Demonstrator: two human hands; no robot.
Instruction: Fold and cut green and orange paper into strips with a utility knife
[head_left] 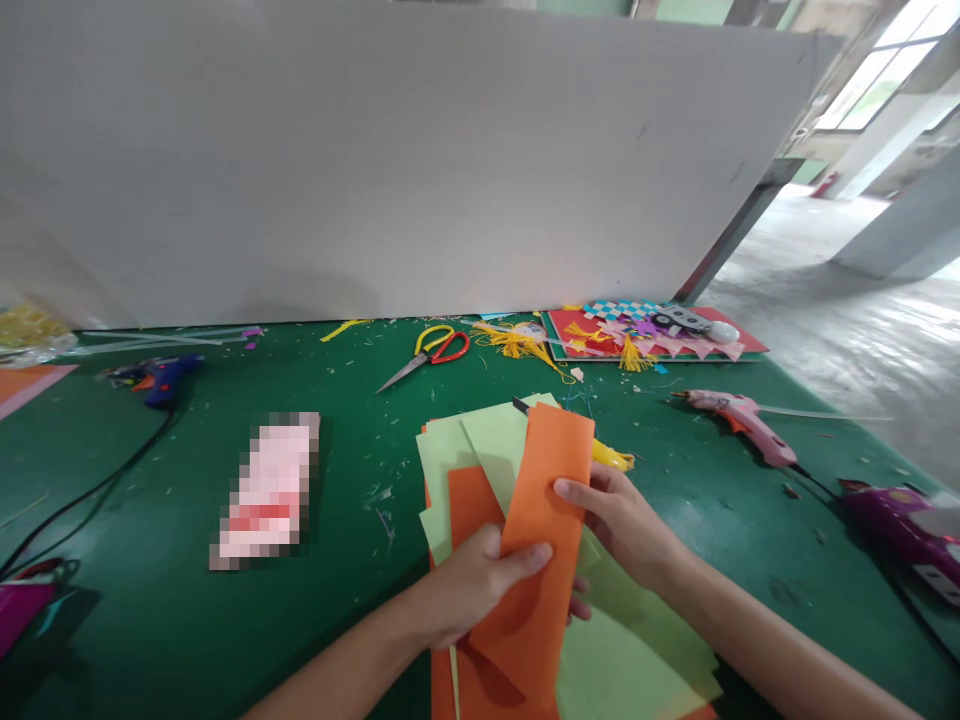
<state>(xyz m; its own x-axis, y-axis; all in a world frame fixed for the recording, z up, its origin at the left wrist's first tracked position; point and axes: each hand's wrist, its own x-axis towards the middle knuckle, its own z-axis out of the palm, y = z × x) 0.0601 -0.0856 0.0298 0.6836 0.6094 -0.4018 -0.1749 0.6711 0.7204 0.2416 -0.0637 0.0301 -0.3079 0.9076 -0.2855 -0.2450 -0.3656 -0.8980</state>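
A long orange paper strip (559, 455) is held up over the table between both hands. My left hand (480, 580) grips its lower left part, thumb on the front face and fingertips showing past the right edge. My right hand (619, 515) pinches the strip's right edge, its thumb on the front. Below the strip lie light green paper sheets (637, 640), overlapping at angles, and more orange paper (469, 500). A dark pointed tip (520, 405) pokes out behind the strip's top left; what it belongs to is hidden. Beside the right hand is a yellow bundle (613, 456).
Scissors (431, 355) with yellow and red handles lie behind the papers. A pink glue gun (739, 420) rests at right, a blue glue gun (161, 380) at left, both corded. Yellow tassels (517, 342) and a red board (750, 335) lie before a grey panel (375, 160).
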